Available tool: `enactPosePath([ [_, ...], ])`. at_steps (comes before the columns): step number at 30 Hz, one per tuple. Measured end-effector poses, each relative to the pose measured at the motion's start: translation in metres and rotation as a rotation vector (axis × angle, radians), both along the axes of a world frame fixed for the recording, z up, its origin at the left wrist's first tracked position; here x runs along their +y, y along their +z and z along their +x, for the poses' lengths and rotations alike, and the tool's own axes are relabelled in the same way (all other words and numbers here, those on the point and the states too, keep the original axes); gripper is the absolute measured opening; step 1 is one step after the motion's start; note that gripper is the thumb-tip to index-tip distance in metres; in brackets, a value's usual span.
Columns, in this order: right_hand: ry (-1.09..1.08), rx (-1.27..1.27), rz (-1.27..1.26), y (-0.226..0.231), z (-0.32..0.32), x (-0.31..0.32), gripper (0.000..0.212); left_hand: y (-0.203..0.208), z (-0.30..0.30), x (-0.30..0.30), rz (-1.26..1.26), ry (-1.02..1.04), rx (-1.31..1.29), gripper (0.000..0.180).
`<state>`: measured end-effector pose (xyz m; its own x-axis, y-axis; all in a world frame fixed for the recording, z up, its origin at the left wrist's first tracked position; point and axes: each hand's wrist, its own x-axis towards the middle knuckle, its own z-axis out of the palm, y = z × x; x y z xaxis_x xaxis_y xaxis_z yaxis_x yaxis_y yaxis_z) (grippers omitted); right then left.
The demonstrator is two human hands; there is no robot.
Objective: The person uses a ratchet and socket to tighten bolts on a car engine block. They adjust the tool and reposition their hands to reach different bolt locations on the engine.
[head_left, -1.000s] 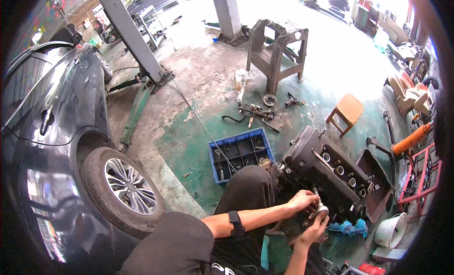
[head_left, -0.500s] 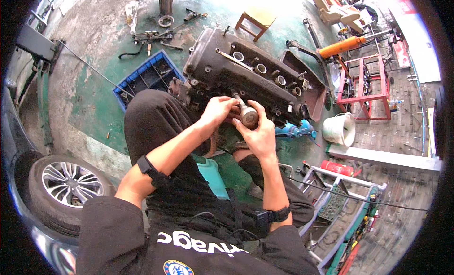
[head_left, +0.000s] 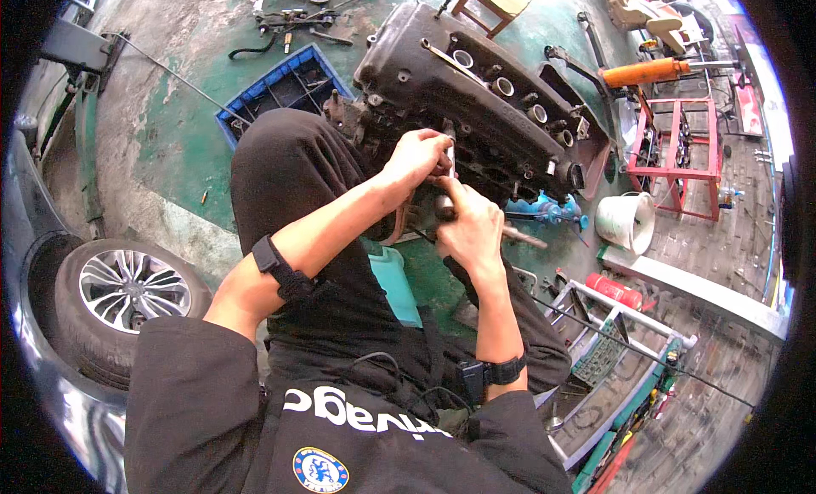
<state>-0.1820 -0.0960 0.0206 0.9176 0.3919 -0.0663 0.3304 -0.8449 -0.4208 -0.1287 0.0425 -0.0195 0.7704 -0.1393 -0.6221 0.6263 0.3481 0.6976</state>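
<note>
A dark engine (head_left: pixel 459 86) lies in front of me with round holes along its top. My left hand (head_left: pixel 416 164) is closed around the bright shaft (head_left: pixel 451 158) of a socket wrench, close to the engine's near side. Just below, my right hand (head_left: pixel 472 226) wraps over the wrench's round metal head (head_left: pixel 444 207). A greyish bar (head_left: pixel 524 236) sticks out to the right beyond that hand; whether it belongs to the wrench I cannot tell. The shaft's far end is hidden against the engine. A long spanner (head_left: pixel 446 56) rests on top of the engine.
A blue divided crate (head_left: pixel 229 124) sits left of the engine. To the right are a white bucket (head_left: pixel 625 222), a red metal frame (head_left: pixel 676 158), an orange cylinder (head_left: pixel 646 73) and a tool trolley (head_left: pixel 612 358). A car wheel (head_left: pixel 132 294) stands at the left.
My right hand has turned over the wrench's head, which pointed up at me before. The left hand has shifted along the shaft. The whole view has tilted, so the engine sits higher.
</note>
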Motion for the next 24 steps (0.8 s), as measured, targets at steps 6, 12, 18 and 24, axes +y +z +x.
enactPosePath([
  [6,-0.71,0.536,1.214,-0.007,0.009,-0.017,0.044,0.003,0.0,0.0,-0.111,-0.002,-0.025,0.034],
  [12,-0.618,0.27,0.912,-0.005,0.008,-0.003,0.039,0.0,-0.001,-0.001,-0.023,-0.103,0.028,0.027],
  [18,-0.455,0.132,0.612,0.01,0.025,-0.002,0.034,0.001,-0.003,-0.001,-0.045,-0.139,-0.03,0.025],
  [24,-0.899,0.496,1.189,0.011,0.025,0.014,0.046,0.005,0.0,-0.003,-0.045,-0.116,-0.024,0.028],
])
